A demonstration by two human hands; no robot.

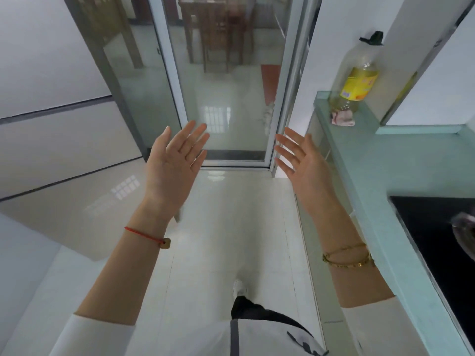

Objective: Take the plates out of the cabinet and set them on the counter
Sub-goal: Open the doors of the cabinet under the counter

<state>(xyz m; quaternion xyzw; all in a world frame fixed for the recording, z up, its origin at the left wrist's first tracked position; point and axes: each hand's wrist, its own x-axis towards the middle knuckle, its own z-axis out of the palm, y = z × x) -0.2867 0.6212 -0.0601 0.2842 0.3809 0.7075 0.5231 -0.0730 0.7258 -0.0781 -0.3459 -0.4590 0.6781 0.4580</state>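
Narrow kitchen: glass door (226, 98) at twelve o'clock, pale green bench (385, 160) along three o'clock. My left hand (174, 163) and right hand (305, 168) are spread, palms up, holding nothing. No plates or cabinet in sight, so I judge we're at the start. Next, I need to find the cabinet.

Our left grip (174, 160) and right grip (303, 163) are raised over the floor (231, 227), palms facing each other, fingers straight, empty. Desk (385, 160) on the right carries an oil bottle (357, 78) and a pink cloth (343, 118) at its far end.
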